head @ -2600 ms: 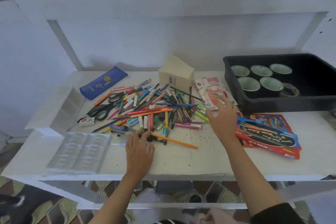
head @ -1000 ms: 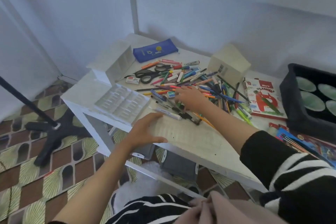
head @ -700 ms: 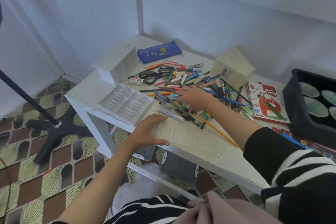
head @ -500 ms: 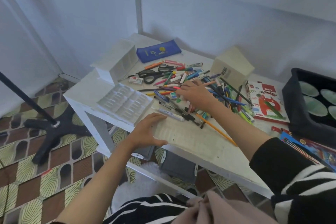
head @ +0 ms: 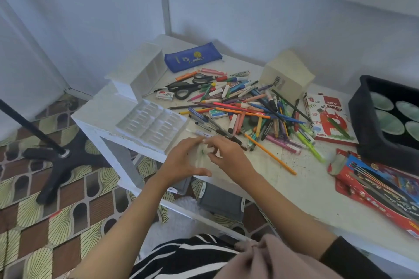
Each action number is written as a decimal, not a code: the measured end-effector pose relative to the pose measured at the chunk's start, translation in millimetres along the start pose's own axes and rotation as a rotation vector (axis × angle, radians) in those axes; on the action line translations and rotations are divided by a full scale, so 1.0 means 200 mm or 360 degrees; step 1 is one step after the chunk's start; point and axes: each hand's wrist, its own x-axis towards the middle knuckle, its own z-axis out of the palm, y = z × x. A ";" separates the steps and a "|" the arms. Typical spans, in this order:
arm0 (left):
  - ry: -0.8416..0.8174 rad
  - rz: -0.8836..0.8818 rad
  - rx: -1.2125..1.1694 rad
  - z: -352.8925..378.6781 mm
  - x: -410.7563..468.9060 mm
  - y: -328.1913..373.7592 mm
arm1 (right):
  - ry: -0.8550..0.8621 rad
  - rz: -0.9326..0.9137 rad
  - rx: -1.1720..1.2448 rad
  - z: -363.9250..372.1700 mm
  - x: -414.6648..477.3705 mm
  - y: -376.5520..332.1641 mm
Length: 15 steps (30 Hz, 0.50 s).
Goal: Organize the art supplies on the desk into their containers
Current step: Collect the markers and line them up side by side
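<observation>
A heap of pens, markers, pencils and crayons (head: 249, 108) covers the middle of the white desk (head: 306, 192). My two hands meet at the desk's front edge, just in front of the heap. My right hand (head: 229, 156) pinches a small blurred pale green piece (head: 202, 150) at its fingertips. My left hand (head: 183, 161) is beside it, fingers stretched toward the piece and thumb spread. What the piece is cannot be made out. A clear plastic insert tray (head: 152, 122) lies to the left, with a white compartment organiser (head: 140, 72) behind it.
A blue pencil case (head: 192, 56), black scissors (head: 186, 88) and a cream box (head: 286, 75) lie at the back. An oil pastels box (head: 326, 118), a black tray (head: 362, 142) of green cups and red pencil packs (head: 381, 183) are to the right. A black stand (head: 56, 154) is on the floor.
My right hand has drawn back out of the heap to the front edge with a small piece in its fingers. My left hand has lifted off the desk to meet it.
</observation>
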 end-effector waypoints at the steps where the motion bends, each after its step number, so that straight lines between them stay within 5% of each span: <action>1: 0.0001 -0.0007 0.0007 0.00 0.00 0.00 | 0.0052 -0.0048 -0.0011 0.01 -0.01 -0.01; 8: -0.0025 -0.0011 0.0062 -0.01 0.00 -0.01 | -0.0134 -0.0265 -0.0077 0.04 -0.06 0.02; 15: -0.0037 0.0036 0.0080 -0.01 0.01 -0.01 | 0.0010 -0.0373 -0.0237 0.08 -0.09 0.05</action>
